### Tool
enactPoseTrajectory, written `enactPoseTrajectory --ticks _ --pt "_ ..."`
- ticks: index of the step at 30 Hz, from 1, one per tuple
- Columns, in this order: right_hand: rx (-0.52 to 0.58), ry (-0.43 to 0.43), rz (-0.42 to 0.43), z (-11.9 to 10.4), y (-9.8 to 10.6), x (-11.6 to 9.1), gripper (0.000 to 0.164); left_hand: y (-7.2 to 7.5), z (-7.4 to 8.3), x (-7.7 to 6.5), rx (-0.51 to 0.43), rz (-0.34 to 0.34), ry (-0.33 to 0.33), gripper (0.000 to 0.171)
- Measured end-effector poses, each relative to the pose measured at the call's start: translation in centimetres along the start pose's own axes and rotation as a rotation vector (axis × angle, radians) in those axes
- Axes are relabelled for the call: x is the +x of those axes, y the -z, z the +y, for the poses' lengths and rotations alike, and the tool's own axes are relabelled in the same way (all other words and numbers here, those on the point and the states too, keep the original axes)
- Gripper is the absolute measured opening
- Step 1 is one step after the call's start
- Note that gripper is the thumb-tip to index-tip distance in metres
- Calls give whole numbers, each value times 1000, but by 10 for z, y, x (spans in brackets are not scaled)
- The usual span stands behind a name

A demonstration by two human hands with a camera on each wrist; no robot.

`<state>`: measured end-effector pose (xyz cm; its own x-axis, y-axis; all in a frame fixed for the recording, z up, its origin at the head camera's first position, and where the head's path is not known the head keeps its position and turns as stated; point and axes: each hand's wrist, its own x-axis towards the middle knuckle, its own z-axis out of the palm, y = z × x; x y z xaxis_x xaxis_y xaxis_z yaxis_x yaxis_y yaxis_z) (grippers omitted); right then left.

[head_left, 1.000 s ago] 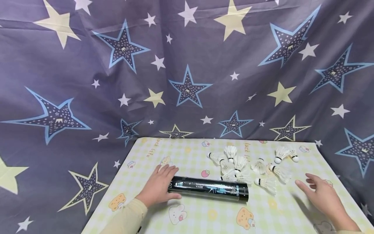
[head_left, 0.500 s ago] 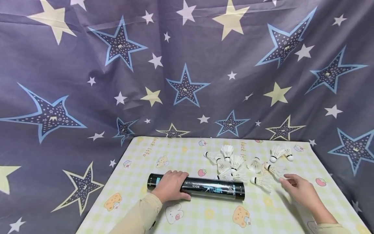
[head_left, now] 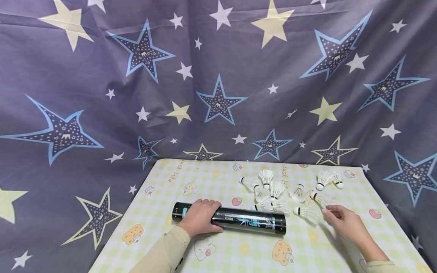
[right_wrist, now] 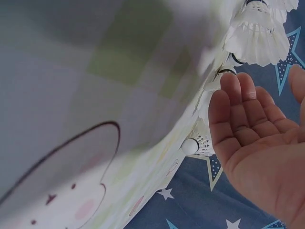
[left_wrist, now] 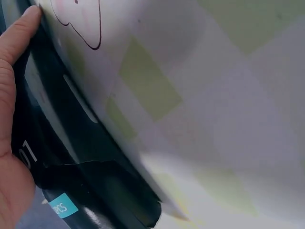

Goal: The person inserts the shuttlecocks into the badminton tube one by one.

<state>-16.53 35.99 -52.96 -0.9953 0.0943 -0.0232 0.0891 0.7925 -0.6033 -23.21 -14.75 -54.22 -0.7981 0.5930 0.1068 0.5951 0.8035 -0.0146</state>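
Note:
In the head view a black shuttlecock tube [head_left: 249,222] lies on its side on the table. My left hand [head_left: 201,217] grips it from above, left of its middle, with the thumb along the near side. The left wrist view shows the tube [left_wrist: 95,138] close up under that hand [left_wrist: 9,119]. My right hand [head_left: 345,223] is beside a white feather shuttlecock [head_left: 322,198] at the right of a loose group. Its fingers are extended and the thumb stands apart in the right wrist view, where another shuttlecock [right_wrist: 193,144] shows behind the hand [right_wrist: 257,129]; contact cannot be told.
Several shuttlecocks cluster [head_left: 274,189] just behind the tube's right half. One shuttlecock [head_left: 306,213] lies just off the tube's right end, and two more [head_left: 323,179] lie at the back right. A starry curtain [head_left: 218,57] hangs behind the checked tablecloth [head_left: 246,261].
My left hand has slid right along the tube, from its left end, which now shows. My right hand has moved left, up to the shuttlecocks.

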Motion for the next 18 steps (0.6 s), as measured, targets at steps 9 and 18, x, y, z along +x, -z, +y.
enactPoseTrajectory --ticks 9,18 --pt "48 -43 -53 -4 1 -1 66 18 -20 -11 -146 193 145 81" --pt "177 -91 -103 -10 -6 -4 71 37 -39 -24 -177 340 349 82"
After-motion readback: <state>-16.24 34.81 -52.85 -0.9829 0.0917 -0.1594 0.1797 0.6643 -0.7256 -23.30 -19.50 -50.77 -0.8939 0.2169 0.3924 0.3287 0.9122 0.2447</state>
